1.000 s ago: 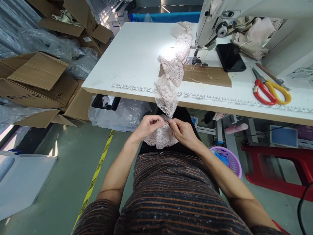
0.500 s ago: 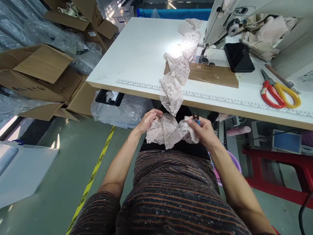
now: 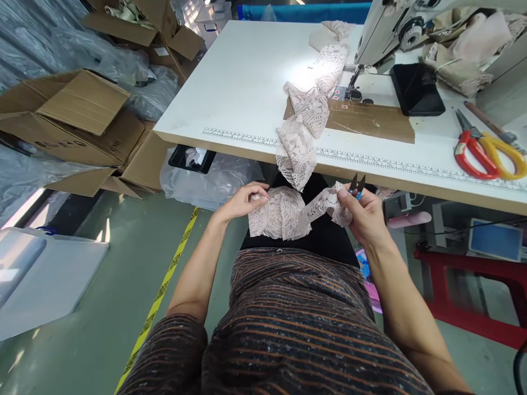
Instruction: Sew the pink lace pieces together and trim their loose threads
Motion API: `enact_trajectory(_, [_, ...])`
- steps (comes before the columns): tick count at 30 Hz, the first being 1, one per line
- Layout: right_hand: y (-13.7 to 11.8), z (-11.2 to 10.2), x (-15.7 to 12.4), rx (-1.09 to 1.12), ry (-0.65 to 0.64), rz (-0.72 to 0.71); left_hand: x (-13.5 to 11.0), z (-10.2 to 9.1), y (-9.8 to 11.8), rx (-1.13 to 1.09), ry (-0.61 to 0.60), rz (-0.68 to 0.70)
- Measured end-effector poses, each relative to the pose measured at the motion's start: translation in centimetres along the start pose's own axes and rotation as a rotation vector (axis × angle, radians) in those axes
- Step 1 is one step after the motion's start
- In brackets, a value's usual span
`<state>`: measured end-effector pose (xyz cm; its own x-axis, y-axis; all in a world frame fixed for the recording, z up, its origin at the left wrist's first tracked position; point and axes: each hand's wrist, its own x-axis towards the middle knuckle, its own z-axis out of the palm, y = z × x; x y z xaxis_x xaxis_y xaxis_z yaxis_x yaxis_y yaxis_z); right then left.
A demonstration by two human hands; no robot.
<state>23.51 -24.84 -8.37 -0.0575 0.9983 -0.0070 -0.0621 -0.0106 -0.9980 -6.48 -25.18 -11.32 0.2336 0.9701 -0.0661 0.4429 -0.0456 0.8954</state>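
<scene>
- This is a sewing workshop of the garment-factory sort.
- An industrial sewing machine (image 3: 391, 27) stands on a white table (image 3: 239, 71) with a ruler (image 3: 391, 161) printed along its front edge.
- Lace (image 3: 302, 131) trails from the machine over the table edge, and scissors (image 3: 488, 151) lie to one side.
- Open cardboard boxes (image 3: 82, 120) and plastic bags (image 3: 214, 181) are piled on the painted floor (image 3: 123, 312), which is marked with yellow tape (image 3: 164, 291).
</scene>
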Motion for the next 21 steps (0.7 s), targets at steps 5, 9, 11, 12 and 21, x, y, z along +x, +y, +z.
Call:
enact_trajectory(5, [-0.5, -0.1, -0.1, -0.066, 0.058, -0.094, -0.6, -1.6, 3.0, 0.008, 0.015, 0.025])
enact_trajectory(9, [-1.5, 1.2, 0.6, -0.132, 0.178, -0.215, -1.2, -1.7, 5.8, -0.152, 0.02, 0.017])
enact_trajectory(11, [-1.7, 2.7, 0.9, -0.159, 0.21, -0.279, -1.8, -1.2, 7.6, -0.211, -0.014, 0.021])
enact_trajectory(12, [-1.8, 3.6, 1.0, -0.163, 0.174, -0.294, -2.2, -0.8, 8.5, -0.227, -0.032, 0.027])
enact_trajectory(21, [-0.6, 8.5, -2.9, 0.049, -0.354, -0.073, -3.8, 1.5, 10.2, -0.103, 0.19, 0.125])
